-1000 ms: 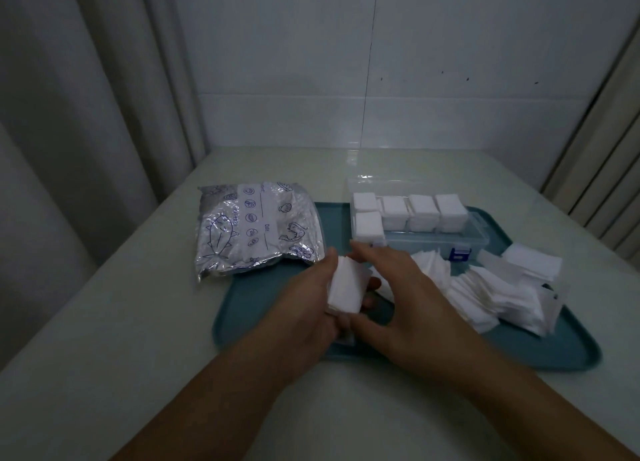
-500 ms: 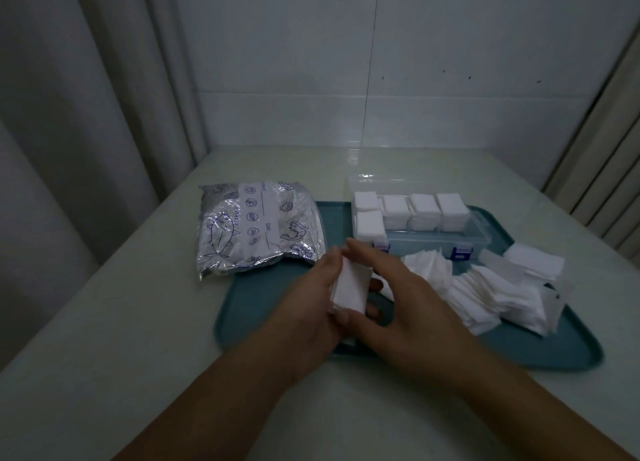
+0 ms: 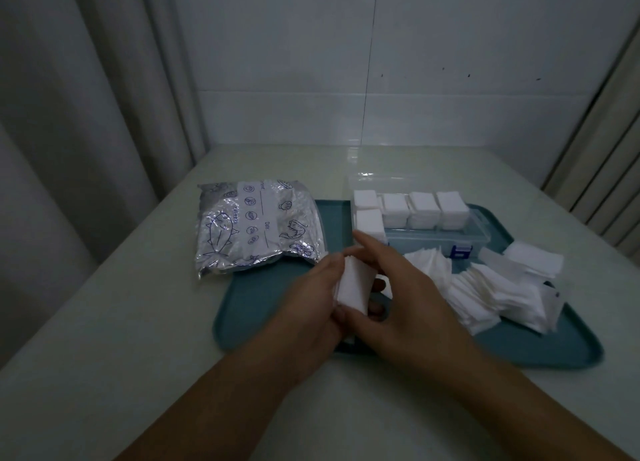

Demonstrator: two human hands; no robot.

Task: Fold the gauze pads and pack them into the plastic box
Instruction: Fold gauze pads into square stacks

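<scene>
A small stack of folded white gauze pads (image 3: pixel 354 286) stands upright between my hands, above the front of the teal tray (image 3: pixel 263 287). My left hand (image 3: pixel 311 308) grips its left side. My right hand (image 3: pixel 401 294) holds it from the right, with the index finger stretched over the top and the thumb under the bottom edge. Behind them the clear plastic box (image 3: pixel 474 234) with a blue latch holds several stacks of folded pads (image 3: pixel 422 208). A spread heap of unfolded gauze (image 3: pixel 485 287) lies on the tray to the right.
A silver foil bag (image 3: pixel 256 232) printed with fish drawings lies half on the tray's left rear corner. The pale table (image 3: pixel 121 322) runs to a tiled wall at the back, with curtains on the left and right.
Both hands and the gauze stack have stayed in nearly the same place; my right index finger has slid a little further over the top of the stack.
</scene>
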